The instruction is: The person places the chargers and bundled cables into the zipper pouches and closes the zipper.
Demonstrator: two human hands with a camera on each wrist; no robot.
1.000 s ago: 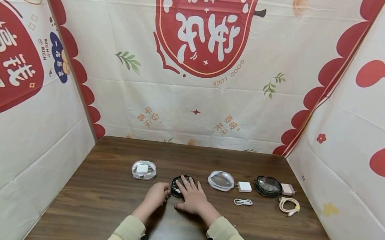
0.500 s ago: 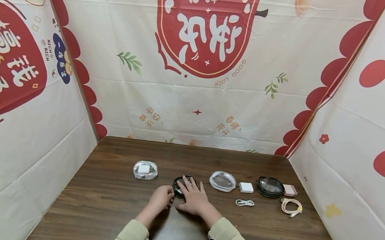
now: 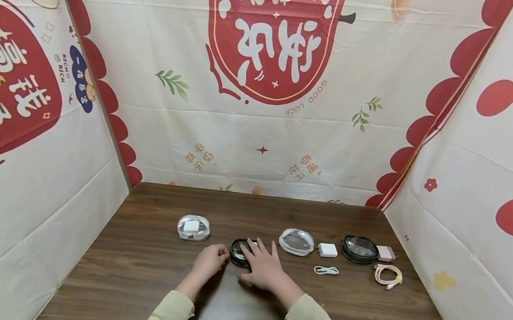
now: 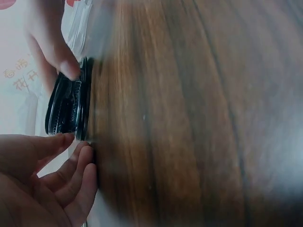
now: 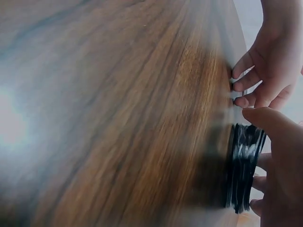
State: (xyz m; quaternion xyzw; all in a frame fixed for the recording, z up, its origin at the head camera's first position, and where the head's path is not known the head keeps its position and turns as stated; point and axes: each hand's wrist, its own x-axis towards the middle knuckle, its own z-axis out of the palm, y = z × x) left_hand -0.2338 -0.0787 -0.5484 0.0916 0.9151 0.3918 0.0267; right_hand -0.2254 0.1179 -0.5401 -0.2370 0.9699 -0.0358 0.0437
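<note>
A small round black case [image 3: 237, 252] with a clear top lies mid-table in the head view. My right hand [image 3: 265, 269] rests on its top right part, fingers spread and thumb apart, covering some of it. At the case's left edge, my left hand [image 3: 210, 262] has curled fingers. In the left wrist view, the left thumb and fingers [image 4: 85, 153] pinch at the end of the black case [image 4: 68, 106]; any small part between the fingertips is too blurred to tell. The right wrist view shows the case [image 5: 245, 168] side-on beneath the right fingers [image 5: 259, 183].
To the left, a clear case [image 3: 180, 229] has a white charger [image 3: 191, 226] on or in it. Rightward are another clear case [image 3: 296, 242], a white plug [image 3: 327, 250], a white cable [image 3: 326, 270], a black case [image 3: 359, 249], a pinkish plug [image 3: 385, 253] and a coiled cable [image 3: 388, 276].
The black case has shifted slightly toward me. My right hand has slid a little right, leaving more of the case's top visible. My left hand has moved slightly left and its fingers have loosened somewhat.
</note>
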